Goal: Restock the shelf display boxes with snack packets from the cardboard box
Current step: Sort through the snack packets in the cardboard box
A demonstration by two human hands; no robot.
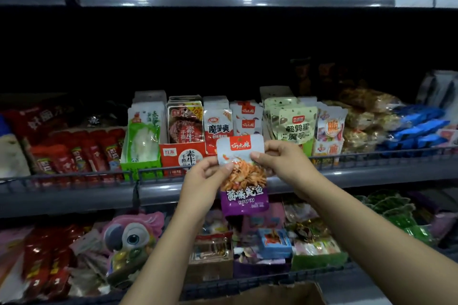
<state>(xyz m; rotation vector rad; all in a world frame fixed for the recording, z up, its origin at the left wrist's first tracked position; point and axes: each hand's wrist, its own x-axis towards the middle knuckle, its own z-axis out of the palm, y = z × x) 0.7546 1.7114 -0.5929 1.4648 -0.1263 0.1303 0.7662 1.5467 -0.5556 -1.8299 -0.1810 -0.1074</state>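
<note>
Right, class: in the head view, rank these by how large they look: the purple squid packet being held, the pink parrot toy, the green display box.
1. Pink parrot toy
2. Purple squid packet, though it is nearer the camera, so its size is flattered
3. Green display box, partly hidden by the shelf rail

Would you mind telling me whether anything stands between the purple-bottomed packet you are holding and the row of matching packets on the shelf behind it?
Nothing visible does. Both the left hand and right hand pinch the squid packet in front of the shelf rail. The matching packets stand directly behind, above the rail, with open space between.
</note>
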